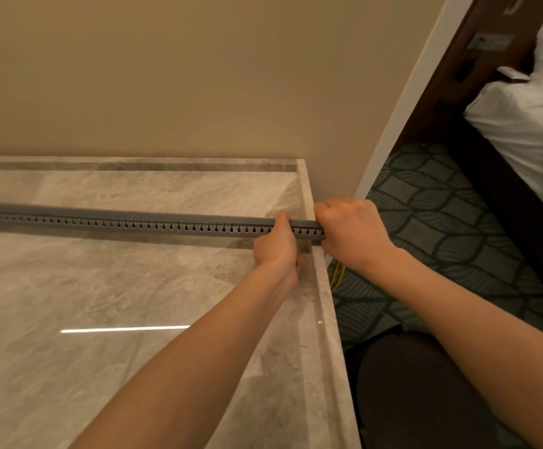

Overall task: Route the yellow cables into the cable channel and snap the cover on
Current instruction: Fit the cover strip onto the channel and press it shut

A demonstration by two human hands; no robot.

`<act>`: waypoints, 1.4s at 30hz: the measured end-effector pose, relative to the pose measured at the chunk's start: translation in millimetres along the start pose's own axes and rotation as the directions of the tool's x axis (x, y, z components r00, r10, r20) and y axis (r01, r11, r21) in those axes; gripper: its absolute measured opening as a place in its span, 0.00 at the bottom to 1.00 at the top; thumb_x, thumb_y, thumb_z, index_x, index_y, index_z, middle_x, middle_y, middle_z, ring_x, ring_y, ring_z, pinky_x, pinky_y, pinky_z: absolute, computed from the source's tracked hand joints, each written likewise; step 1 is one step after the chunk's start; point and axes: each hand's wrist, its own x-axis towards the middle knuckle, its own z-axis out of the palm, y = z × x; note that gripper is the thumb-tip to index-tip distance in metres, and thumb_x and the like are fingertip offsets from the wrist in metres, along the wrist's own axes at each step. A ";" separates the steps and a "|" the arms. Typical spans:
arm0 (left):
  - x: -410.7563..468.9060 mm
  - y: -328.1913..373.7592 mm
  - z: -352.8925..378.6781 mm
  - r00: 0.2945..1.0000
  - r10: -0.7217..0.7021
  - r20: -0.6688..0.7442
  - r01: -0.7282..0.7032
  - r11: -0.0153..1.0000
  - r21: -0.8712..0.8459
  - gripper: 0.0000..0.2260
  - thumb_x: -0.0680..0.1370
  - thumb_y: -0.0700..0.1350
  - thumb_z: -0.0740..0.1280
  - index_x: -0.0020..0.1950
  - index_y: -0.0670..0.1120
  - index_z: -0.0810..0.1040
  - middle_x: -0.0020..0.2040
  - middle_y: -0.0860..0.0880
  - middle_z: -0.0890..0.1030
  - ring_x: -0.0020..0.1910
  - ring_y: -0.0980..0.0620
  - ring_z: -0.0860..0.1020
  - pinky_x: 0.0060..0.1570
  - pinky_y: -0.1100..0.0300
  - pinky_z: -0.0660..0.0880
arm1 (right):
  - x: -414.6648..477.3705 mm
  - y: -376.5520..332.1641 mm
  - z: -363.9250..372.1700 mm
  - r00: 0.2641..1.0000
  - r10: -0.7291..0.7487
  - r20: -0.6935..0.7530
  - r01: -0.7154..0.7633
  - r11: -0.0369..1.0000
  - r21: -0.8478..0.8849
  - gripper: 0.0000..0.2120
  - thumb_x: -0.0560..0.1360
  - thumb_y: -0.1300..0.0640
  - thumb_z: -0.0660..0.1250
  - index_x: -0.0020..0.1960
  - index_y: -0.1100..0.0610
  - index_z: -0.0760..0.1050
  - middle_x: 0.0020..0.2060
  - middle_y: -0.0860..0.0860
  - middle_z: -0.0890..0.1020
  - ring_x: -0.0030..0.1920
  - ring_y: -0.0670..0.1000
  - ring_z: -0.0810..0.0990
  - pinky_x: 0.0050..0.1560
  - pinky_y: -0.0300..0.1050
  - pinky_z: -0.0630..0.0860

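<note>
A long grey cable channel (140, 222) with a row of keyhole slots lies across the marble tabletop (101, 286), reaching from the left edge of view to the table's right edge. Its grey cover sits along the top. My left hand (278, 244) grips the channel near its right end, thumb on top. At the very end of the channel, over the table's edge, my right hand (351, 231) is closed around it. Yellow cables (338, 275) hang down below my right wrist beside the table. The cables' run inside the channel is hidden.
A beige wall (199, 76) rises behind the table. To the right are patterned carpet (441, 215), a dark bed frame and white bedding (535, 118). My dark-clothed knee (402, 384) is at the lower right, close to the table's edge.
</note>
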 end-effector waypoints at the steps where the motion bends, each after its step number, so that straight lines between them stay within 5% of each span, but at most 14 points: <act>1: -0.2 0.3 0.1 1.000 -0.002 0.003 0.002 1.000 -0.010 0.12 0.74 0.52 0.63 0.51 0.45 0.75 0.29 0.50 0.68 0.23 0.53 0.64 0.18 0.66 0.59 | 0.2 1.0 0.9 1.000 -0.005 0.000 0.005 1.000 0.002 0.04 0.68 0.63 0.69 0.37 0.60 0.74 0.32 0.55 0.80 0.32 0.57 0.77 0.29 0.42 0.63; 4: -1.3 1.5 1.0 1.000 -0.023 -0.005 0.023 0.999 -0.023 0.21 0.74 0.52 0.63 0.61 0.39 0.74 0.29 0.50 0.68 0.23 0.53 0.63 0.21 0.64 0.59 | 0.8 3.5 3.0 1.000 -0.016 -0.014 0.016 1.000 0.021 0.05 0.66 0.63 0.70 0.34 0.59 0.74 0.29 0.54 0.79 0.29 0.56 0.75 0.28 0.42 0.62; 7: -3.2 2.8 1.4 0.999 -0.029 -0.018 0.028 1.000 -0.013 0.21 0.74 0.52 0.63 0.61 0.39 0.74 0.28 0.50 0.68 0.22 0.54 0.63 0.19 0.65 0.58 | 2.0 5.3 4.6 1.000 -0.020 -0.006 0.020 0.999 0.043 0.04 0.67 0.62 0.69 0.36 0.59 0.75 0.30 0.54 0.79 0.29 0.55 0.75 0.29 0.42 0.64; 11: -4.7 4.7 -0.6 0.999 -0.032 0.003 0.032 0.999 0.004 0.09 0.74 0.52 0.63 0.45 0.46 0.73 0.27 0.50 0.67 0.22 0.53 0.62 0.19 0.66 0.58 | 3.2 7.0 5.8 0.999 -0.031 0.020 0.030 0.998 0.047 0.03 0.69 0.61 0.67 0.37 0.58 0.75 0.32 0.53 0.79 0.30 0.53 0.73 0.30 0.42 0.65; 17: -3.0 17.3 -28.5 0.945 -0.150 0.290 0.052 0.946 0.321 0.24 0.75 0.63 0.58 0.31 0.45 0.70 0.24 0.50 0.70 0.21 0.53 0.69 0.23 0.63 0.65 | 8.2 10.8 5.2 0.997 -0.050 0.064 0.048 0.998 0.038 0.02 0.69 0.59 0.66 0.39 0.57 0.74 0.33 0.52 0.79 0.33 0.54 0.77 0.31 0.43 0.66; 19: -2.5 23.3 -43.3 0.938 0.036 0.346 -0.229 0.812 0.537 0.26 0.75 0.63 0.60 0.30 0.42 0.74 0.23 0.48 0.75 0.21 0.52 0.72 0.27 0.60 0.70 | 8.8 11.2 5.0 0.997 -0.049 0.066 0.046 0.998 0.049 0.02 0.69 0.59 0.66 0.38 0.56 0.74 0.33 0.51 0.79 0.32 0.53 0.74 0.31 0.43 0.66; 20: -1.0 27.2 -50.6 0.897 0.236 0.373 -0.429 0.667 0.609 0.25 0.74 0.61 0.63 0.31 0.40 0.76 0.24 0.47 0.76 0.23 0.52 0.73 0.29 0.58 0.71 | 8.8 11.5 4.8 0.997 -0.045 0.064 0.042 0.998 0.055 0.02 0.69 0.59 0.66 0.38 0.56 0.74 0.33 0.52 0.79 0.31 0.52 0.72 0.31 0.43 0.66; 22: 4.4 38.3 -64.3 0.627 0.599 0.499 -0.706 0.165 0.689 0.17 0.72 0.57 0.67 0.37 0.43 0.79 0.31 0.49 0.78 0.31 0.52 0.74 0.34 0.55 0.72 | 8.4 11.5 4.9 0.998 -0.039 0.055 0.036 0.997 0.065 0.02 0.69 0.59 0.66 0.38 0.56 0.74 0.32 0.52 0.79 0.29 0.51 0.69 0.31 0.42 0.64; 24: 5.5 53.5 -72.5 0.404 0.582 0.706 -0.723 -0.270 0.636 0.14 0.72 0.54 0.69 0.51 0.47 0.78 0.44 0.50 0.78 0.44 0.51 0.74 0.42 0.55 0.73 | 8.3 11.4 4.6 0.998 -0.039 0.050 0.035 0.997 0.072 0.03 0.69 0.59 0.67 0.38 0.56 0.74 0.32 0.52 0.79 0.29 0.50 0.68 0.31 0.42 0.63; 27: 14.2 61.6 -72.2 0.413 0.309 0.856 -0.645 -0.565 0.515 0.19 0.74 0.51 0.67 0.63 0.47 0.72 0.54 0.47 0.76 0.53 0.48 0.72 0.47 0.55 0.72 | 8.6 11.3 3.1 0.997 -0.044 0.061 0.039 0.997 0.074 0.03 0.70 0.58 0.67 0.39 0.56 0.74 0.32 0.51 0.79 0.29 0.50 0.68 0.31 0.41 0.64; 34: 14.9 58.4 -56.4 0.436 0.231 0.870 -0.407 -0.811 0.420 0.06 0.78 0.40 0.63 0.54 0.42 0.72 0.49 0.44 0.76 0.47 0.46 0.74 0.34 0.57 0.65 | 11.4 12.5 -0.2 0.993 -0.052 0.110 0.046 0.998 0.053 0.03 0.71 0.58 0.65 0.39 0.56 0.74 0.34 0.51 0.79 0.31 0.52 0.72 0.33 0.44 0.70; 42: 4.6 56.3 -44.7 0.489 0.180 0.853 -0.375 -0.840 0.392 0.05 0.74 0.35 0.60 0.44 0.42 0.74 0.43 0.44 0.78 0.35 0.48 0.65 0.33 0.56 0.63 | 17.1 11.8 -1.1 0.991 -0.036 0.130 0.029 0.998 0.056 0.08 0.71 0.57 0.67 0.34 0.54 0.71 0.28 0.49 0.73 0.28 0.50 0.70 0.31 0.42 0.66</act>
